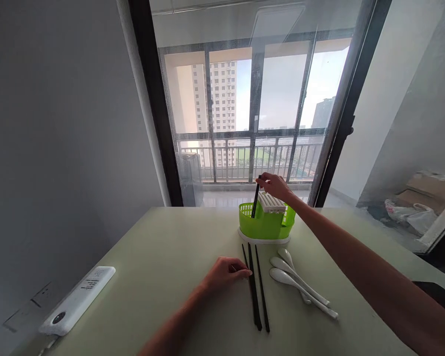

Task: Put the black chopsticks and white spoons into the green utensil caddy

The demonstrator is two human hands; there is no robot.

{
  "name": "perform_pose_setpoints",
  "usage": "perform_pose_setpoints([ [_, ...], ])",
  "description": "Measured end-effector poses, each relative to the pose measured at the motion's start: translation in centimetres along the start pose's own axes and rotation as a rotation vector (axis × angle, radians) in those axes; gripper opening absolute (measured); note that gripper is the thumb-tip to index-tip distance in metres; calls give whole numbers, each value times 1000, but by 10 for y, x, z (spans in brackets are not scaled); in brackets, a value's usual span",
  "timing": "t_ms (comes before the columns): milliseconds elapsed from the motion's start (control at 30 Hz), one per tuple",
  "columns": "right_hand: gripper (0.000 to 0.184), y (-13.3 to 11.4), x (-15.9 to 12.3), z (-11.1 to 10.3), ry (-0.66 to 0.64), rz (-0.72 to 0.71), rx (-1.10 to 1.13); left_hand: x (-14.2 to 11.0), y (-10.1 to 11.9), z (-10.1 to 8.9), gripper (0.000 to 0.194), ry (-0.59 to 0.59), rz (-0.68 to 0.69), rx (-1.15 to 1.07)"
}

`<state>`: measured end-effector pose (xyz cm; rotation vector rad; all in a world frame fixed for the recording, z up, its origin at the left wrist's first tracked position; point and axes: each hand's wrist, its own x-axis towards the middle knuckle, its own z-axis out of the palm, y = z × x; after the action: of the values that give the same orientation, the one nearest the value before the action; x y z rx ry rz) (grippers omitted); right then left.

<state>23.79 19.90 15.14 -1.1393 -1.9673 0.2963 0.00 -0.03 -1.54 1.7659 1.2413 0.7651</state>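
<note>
My right hand (pixel 274 186) pinches black chopsticks (pixel 256 199) near their top ends. They stand slightly tilted, with their lower ends inside the left compartment of a bright green utensil holder (pixel 261 228) with a white slotted part on top and a white base. Lower down, my left hand (pixel 227 272) rests low over the table, its fingertips closed at the black chopsticks (pixel 254 301) lying there. One more black chopstick (pixel 262 291) lies just right of these. Several white spoons (pixel 294 277) lie in an overlapping heap to the right, beneath my right forearm.
The pale table (pixel 163 257) runs up to a glass door with a dark frame (pixel 154 99). A white power strip (pixel 79 299) lies along the left edge by the wall. Behind the glass at right are cardboard boxes (pixel 426 193) and a plastic bag (pixel 411 215).
</note>
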Motion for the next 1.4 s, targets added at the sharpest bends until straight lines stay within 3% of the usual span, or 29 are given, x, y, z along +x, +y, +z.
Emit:
perform_pose_setpoints([
  [267,29,33,21,29,-66,46,-62,0,2,3,37,9,-40,-16],
  [467,46,43,17,35,-50,112,-109,0,1,4,38,10,-37,10],
  [867,38,38,6,30,-160,88,-140,0,4,2,39,-4,-29,18],
  [1400,31,23,-5,21,-223,207,-149,1,3,2,48,-29,0,9],
])
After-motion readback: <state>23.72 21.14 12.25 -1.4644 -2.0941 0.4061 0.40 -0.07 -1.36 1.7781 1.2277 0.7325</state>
